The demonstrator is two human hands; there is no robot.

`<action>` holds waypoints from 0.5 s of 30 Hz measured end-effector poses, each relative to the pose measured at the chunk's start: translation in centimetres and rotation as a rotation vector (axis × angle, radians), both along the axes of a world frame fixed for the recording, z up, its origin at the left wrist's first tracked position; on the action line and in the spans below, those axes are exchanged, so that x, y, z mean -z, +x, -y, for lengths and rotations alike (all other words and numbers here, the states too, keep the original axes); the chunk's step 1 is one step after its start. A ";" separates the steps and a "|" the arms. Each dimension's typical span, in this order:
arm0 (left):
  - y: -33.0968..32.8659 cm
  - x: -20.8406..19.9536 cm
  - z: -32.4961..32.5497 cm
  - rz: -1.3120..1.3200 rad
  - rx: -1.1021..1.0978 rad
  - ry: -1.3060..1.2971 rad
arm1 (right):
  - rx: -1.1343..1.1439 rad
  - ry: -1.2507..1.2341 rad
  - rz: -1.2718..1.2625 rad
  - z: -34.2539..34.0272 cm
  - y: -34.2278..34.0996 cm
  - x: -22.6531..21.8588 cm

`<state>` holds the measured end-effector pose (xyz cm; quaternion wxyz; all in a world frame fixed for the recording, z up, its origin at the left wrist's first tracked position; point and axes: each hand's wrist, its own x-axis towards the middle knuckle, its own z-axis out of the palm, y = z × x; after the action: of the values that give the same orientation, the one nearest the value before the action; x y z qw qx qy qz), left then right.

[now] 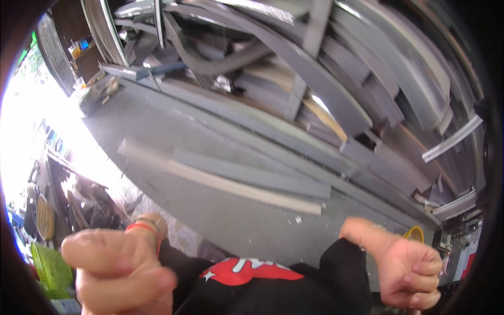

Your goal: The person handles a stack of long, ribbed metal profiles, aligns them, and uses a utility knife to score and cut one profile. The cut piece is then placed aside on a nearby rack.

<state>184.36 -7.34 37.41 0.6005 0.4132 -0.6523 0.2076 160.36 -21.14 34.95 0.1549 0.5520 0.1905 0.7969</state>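
Note:
Both my hands are raised near the front, one on each side of my black shirt with its red and white print. My left hand [118,270], a red cord at its wrist, is curled closed, and nothing shows in it. On the far right, my right hand [412,270] makes a fist with the fingers folded in; no object shows in it either. A thin bracelet circles that wrist. Ahead of the hands, apart from them, a long beige strip [247,187] and a grey strip [252,173] lie side by side on the grey surface [210,220], blurred.
A rack of long grey and beige strips [325,89] fills the far side behind a long metal rail [262,126]. A yellow ring-shaped thing [415,233] shows behind my right hand. At lower left is a green plastic basket [51,268]. Small white scraps [298,219] lie near the strips.

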 end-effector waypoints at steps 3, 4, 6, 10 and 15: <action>9.8 0.9 3.2 0.247 -0.040 -0.812 | -0.090 -0.038 -0.328 0.4 3.8 -0.8; 11.8 1.9 3.6 0.242 -0.089 -0.930 | -0.048 -0.043 -0.157 1.1 4.9 -0.9; 15.0 4.7 4.2 0.339 -0.021 -1.118 | 0.023 -0.036 0.185 3.0 7.0 -1.0; 17.4 12.4 6.5 0.428 0.274 -0.291 | 0.185 0.277 -0.241 8.9 11.2 -2.9; 14.3 26.6 15.3 0.353 0.500 0.665 | 0.250 0.855 -0.499 17.0 21.7 -7.0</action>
<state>198.68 -22.65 10.84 0.3462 0.3716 -0.8559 -0.0976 182.01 -38.15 41.96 -0.0412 0.7581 -0.1890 0.6228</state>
